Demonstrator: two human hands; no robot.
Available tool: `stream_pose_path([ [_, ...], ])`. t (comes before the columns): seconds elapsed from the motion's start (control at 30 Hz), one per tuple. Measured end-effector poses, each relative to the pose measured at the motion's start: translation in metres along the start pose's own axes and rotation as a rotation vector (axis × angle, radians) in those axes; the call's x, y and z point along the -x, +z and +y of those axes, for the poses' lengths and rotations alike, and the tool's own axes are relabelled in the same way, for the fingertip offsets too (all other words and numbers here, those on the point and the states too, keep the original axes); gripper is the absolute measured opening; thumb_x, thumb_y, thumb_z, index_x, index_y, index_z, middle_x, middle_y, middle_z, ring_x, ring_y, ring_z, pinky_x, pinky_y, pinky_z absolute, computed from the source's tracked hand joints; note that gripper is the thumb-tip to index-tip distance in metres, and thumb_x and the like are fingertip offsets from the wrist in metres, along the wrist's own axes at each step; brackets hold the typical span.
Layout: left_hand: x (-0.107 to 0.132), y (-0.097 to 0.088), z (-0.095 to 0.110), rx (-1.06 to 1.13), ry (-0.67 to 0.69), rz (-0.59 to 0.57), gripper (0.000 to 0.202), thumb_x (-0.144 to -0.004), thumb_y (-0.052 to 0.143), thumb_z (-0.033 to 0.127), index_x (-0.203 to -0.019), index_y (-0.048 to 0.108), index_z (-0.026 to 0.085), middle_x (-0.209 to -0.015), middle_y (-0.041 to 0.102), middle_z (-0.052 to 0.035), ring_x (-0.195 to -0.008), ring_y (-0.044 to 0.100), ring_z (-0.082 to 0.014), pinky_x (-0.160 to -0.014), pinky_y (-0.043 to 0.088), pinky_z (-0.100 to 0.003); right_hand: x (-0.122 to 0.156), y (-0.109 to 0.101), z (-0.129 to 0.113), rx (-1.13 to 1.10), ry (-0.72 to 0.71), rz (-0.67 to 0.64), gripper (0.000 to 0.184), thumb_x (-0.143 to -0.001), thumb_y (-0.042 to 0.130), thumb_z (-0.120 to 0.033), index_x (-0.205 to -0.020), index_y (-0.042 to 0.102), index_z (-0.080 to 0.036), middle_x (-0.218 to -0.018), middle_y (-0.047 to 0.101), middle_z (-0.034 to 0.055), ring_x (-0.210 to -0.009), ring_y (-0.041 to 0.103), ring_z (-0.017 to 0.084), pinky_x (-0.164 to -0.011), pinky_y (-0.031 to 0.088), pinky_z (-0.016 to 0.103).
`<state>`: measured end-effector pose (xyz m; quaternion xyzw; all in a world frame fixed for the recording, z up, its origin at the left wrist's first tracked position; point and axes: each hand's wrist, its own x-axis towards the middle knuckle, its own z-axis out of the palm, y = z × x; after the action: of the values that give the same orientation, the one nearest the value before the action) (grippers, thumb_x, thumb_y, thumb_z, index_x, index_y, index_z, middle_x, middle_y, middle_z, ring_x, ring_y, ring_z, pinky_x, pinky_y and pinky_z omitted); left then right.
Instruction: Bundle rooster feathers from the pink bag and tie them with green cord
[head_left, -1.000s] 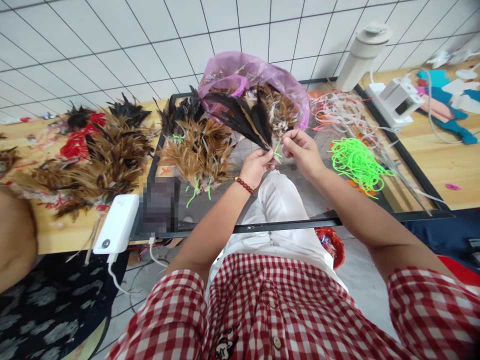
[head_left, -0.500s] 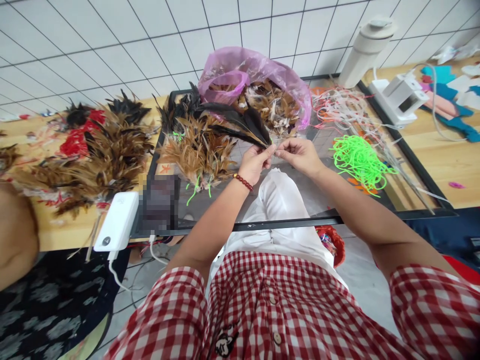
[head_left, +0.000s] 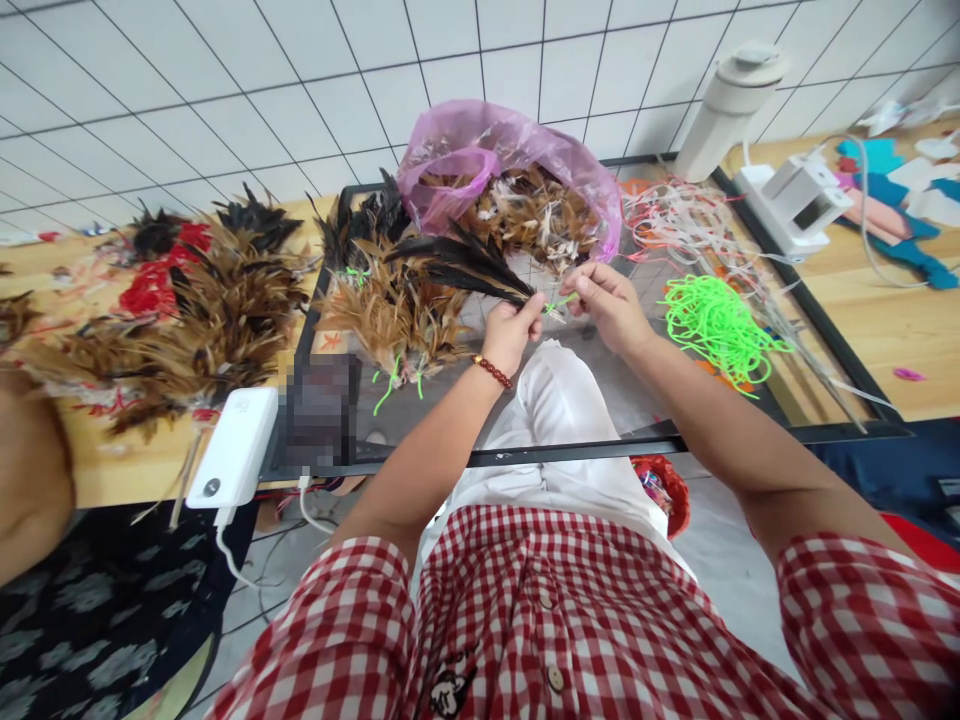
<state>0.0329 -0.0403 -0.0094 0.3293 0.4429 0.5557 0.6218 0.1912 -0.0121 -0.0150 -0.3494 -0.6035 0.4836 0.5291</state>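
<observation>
My left hand pinches the quill ends of a small bunch of dark feathers that fans up and to the left. My right hand is closed on a thin green cord stretched across to those quills. Both hands hover over a black-framed glass panel. Behind them a pink plastic bag holds loose brown feathers. Tied brown feather bundles lie on the panel to the left of my hands.
A heap of green cords and pale cords lies right of my hands. A white bottle and a small white device stand at the back right. More feather bundles and a white power bank lie left. Another person's arm is at far left.
The dark feather bunch has tipped from upright to pointing left. My right hand has drawn the green cord out a little to the right of the quills.
</observation>
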Motion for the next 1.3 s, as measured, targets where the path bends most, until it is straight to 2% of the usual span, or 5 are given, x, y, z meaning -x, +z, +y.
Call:
stream_pose_path([
  [0.43,-0.007,-0.006,-0.004,-0.153,0.227,0.082,0.04,-0.073,0.085,0.044,-0.062,0.059,0.016,-0.045,0.047,0.0074,-0.041,0.04,-0.0036,-0.043,0.03,-0.019,0.006,-0.004,-0.001,0.699,-0.095,-0.397,0.03,-0.087,0.055,-0.039,-0.065,0.054,-0.019,-0.058,0.051,-0.0015,-0.057,0.043,0.012,-0.06,0.034,0.028],
  [0.67,-0.006,-0.003,0.004,-0.068,0.253,0.151,0.04,-0.075,0.084,0.042,-0.06,0.058,0.015,-0.047,0.048,0.0068,-0.042,0.042,-0.003,-0.042,0.03,-0.018,-0.001,-0.014,-0.001,0.71,-0.196,0.06,0.021,-0.085,0.059,-0.033,-0.094,0.07,-0.018,-0.093,0.07,0.0079,-0.078,0.061,0.02,-0.076,0.046,0.034],
  [0.93,-0.001,-0.001,-0.001,-0.133,0.206,0.06,0.039,-0.069,0.088,0.042,-0.062,0.062,0.015,-0.049,0.051,0.0065,-0.043,0.043,-0.0033,-0.042,0.032,-0.018,0.005,0.008,-0.007,0.422,-0.09,-0.344,0.05,-0.095,0.048,-0.066,-0.084,0.064,-0.02,-0.076,0.067,0.0044,-0.071,0.059,0.017,-0.07,0.045,0.03],
  [1.17,-0.003,0.0,0.012,-0.025,0.199,0.259,0.046,-0.071,0.085,0.047,-0.057,0.055,0.016,-0.046,0.047,0.0076,-0.04,0.042,-0.0021,-0.041,0.031,-0.017,0.001,-0.022,-0.001,1.232,-0.078,-0.246,0.021,-0.087,0.054,-0.032,-0.076,0.067,-0.019,-0.073,0.068,0.0091,-0.07,0.057,0.023,-0.063,0.032,0.033],
  [1.3,0.0,0.003,0.014,-0.007,0.165,0.216,0.044,-0.072,0.085,0.049,-0.061,0.058,0.015,-0.048,0.048,0.0073,-0.041,0.043,-0.0021,-0.042,0.031,-0.018,0.0,-0.023,-0.005,1.044,-0.195,-0.105,0.034,-0.088,0.061,-0.046,-0.103,0.074,-0.018,-0.095,0.074,0.0126,-0.083,0.064,0.027,-0.073,0.044,0.037],
])
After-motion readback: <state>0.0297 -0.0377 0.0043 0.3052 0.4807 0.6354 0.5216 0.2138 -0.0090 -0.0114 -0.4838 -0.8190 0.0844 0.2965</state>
